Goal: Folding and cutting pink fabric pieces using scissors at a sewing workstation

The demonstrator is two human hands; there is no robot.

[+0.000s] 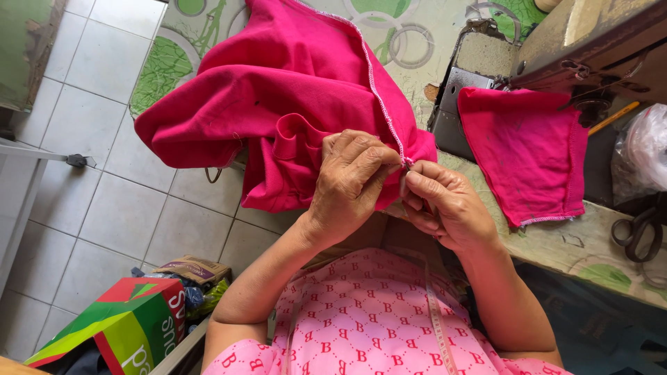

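Pink patterned sleeves and a measuring tape (436, 326) draped at the chest sit closest to the lens, with a red and green box (121, 323) on the tiled floor (104, 208) at far left. Above it, the bright pink garment (278, 90) spills over the edge of the patterned tabletop (410, 42) and bunches toward the middle. The left hand (351, 177) is closed in a pinch on the garment's white-stitched seam end, thumb and forefinger pressed together; the right hand (445, 205) meets it just beside, fingers curled shut on the same seam tip, so the cloth hangs above and left of both hands. Pulling too hard here would likely unravel the overlock stitching or stretch the knit. Further right lie a smaller pink fabric piece (528, 160) under the sewing machine (590, 42), then dark scissors (636, 232).
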